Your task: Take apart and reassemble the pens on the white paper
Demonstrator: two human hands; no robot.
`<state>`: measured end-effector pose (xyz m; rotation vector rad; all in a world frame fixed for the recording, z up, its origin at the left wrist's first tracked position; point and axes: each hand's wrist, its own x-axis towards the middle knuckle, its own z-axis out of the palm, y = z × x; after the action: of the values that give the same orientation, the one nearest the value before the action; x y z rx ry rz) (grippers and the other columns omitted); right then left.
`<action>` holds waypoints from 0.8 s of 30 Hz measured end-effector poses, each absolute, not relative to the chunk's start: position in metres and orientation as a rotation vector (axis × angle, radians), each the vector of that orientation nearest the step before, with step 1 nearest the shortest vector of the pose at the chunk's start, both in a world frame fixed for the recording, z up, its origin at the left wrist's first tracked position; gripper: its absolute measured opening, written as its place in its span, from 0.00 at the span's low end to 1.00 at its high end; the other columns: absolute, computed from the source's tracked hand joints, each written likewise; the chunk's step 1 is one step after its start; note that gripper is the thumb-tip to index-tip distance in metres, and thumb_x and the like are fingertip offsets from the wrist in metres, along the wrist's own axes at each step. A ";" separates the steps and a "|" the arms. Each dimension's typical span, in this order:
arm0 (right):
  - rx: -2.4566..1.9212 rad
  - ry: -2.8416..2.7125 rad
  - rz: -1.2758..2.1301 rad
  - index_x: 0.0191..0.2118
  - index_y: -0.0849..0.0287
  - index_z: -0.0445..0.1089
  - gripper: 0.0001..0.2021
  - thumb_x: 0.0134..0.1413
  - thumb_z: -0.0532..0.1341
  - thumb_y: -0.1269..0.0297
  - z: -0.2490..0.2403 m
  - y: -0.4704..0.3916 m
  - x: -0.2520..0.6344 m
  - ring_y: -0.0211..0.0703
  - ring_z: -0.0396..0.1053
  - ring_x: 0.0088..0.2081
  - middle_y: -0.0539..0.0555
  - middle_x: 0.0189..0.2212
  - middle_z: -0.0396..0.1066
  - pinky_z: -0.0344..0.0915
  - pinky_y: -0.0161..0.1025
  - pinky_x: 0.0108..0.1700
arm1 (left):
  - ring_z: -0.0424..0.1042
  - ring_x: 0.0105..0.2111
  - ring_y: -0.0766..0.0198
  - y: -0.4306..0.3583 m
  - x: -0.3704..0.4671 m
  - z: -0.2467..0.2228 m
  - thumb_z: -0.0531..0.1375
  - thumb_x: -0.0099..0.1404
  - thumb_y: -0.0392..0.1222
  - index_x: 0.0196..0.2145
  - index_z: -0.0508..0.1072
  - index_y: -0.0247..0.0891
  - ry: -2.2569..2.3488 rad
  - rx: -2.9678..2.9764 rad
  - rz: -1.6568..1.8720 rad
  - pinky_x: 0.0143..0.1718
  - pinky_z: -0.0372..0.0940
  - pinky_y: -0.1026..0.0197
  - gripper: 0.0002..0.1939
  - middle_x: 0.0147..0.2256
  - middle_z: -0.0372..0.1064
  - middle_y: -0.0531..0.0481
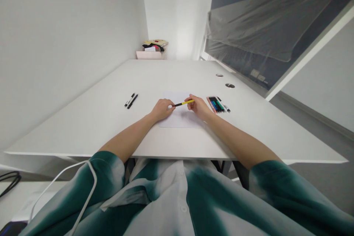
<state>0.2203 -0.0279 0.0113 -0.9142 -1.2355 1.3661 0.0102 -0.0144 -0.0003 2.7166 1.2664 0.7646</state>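
A slim yellow and black pen spans the gap between my hands, above a white sheet of paper. My left hand pinches its black end, thumb and fingertips together. Around the yellow end, the fingers of my right hand are closed. The paper lies flat on the white table, partly covered by both hands. Right of my right hand, several pens lie side by side in a row, in pink, black, blue, green and white. Two black and white pens rest to the left of my left hand.
The white table reaches far back, with a wall along its left. A pale pink box with piled items stands at the far end. Two round metal discs sit at right, near a dark plastic-covered panel. A white cable crosses my left sleeve.
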 end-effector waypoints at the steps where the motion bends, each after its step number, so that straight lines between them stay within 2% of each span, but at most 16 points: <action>1: -0.903 -1.204 1.429 0.28 0.60 0.71 0.23 0.52 0.58 0.41 0.015 -0.030 0.221 0.37 0.61 0.19 0.49 0.14 0.63 0.58 0.35 0.26 | 0.74 0.40 0.56 -0.014 0.009 0.000 0.57 0.65 0.41 0.38 0.78 0.37 1.285 2.711 0.764 0.47 0.64 0.53 0.11 0.39 0.77 0.45; 5: -0.843 -1.149 1.616 0.34 0.63 0.73 0.27 0.59 0.46 0.44 0.022 -0.035 0.226 0.42 0.65 0.24 0.55 0.21 0.69 0.62 0.39 0.32 | 0.74 0.40 0.57 -0.012 0.007 0.000 0.57 0.64 0.41 0.38 0.79 0.37 1.313 2.704 0.771 0.46 0.64 0.53 0.11 0.39 0.77 0.45; 8: -0.835 -1.153 1.610 0.36 0.63 0.72 0.25 0.60 0.44 0.50 0.021 -0.034 0.227 0.43 0.65 0.26 0.55 0.22 0.68 0.63 0.39 0.34 | 0.74 0.39 0.57 -0.011 0.006 -0.001 0.57 0.65 0.41 0.39 0.79 0.37 1.309 2.705 0.774 0.46 0.65 0.54 0.11 0.39 0.78 0.45; 12: -0.820 -1.151 1.593 0.35 0.62 0.71 0.23 0.62 0.44 0.52 0.018 -0.031 0.228 0.43 0.64 0.26 0.54 0.22 0.67 0.62 0.40 0.36 | 0.74 0.40 0.58 -0.012 0.007 -0.001 0.57 0.65 0.41 0.39 0.79 0.38 1.302 2.703 0.787 0.46 0.65 0.54 0.12 0.39 0.78 0.46; 17: -0.830 -1.181 1.562 0.36 0.60 0.70 0.23 0.60 0.46 0.48 0.017 -0.031 0.229 0.45 0.65 0.28 0.55 0.22 0.67 0.63 0.41 0.36 | 0.74 0.39 0.58 -0.013 0.007 0.000 0.57 0.65 0.40 0.39 0.80 0.38 1.284 2.687 0.811 0.46 0.65 0.54 0.11 0.39 0.78 0.46; 22: -0.820 -1.244 1.565 0.38 0.63 0.73 0.27 0.58 0.47 0.46 0.017 -0.029 0.233 0.46 0.67 0.29 0.58 0.25 0.71 0.63 0.42 0.37 | 0.74 0.40 0.57 -0.011 0.006 0.002 0.57 0.65 0.41 0.39 0.80 0.38 1.339 2.693 0.769 0.46 0.64 0.53 0.12 0.40 0.78 0.45; 24: -0.863 -1.341 1.498 0.38 0.63 0.75 0.24 0.57 0.51 0.48 0.015 -0.027 0.236 0.45 0.68 0.30 0.58 0.26 0.73 0.64 0.41 0.37 | 0.73 0.41 0.57 -0.011 0.003 0.004 0.56 0.65 0.41 0.40 0.79 0.38 1.378 2.705 0.750 0.47 0.64 0.53 0.12 0.41 0.78 0.45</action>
<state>0.2355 -0.0267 0.0147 -0.8630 -1.3405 1.4984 0.0034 -0.0107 0.0038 2.7052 1.3783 0.7495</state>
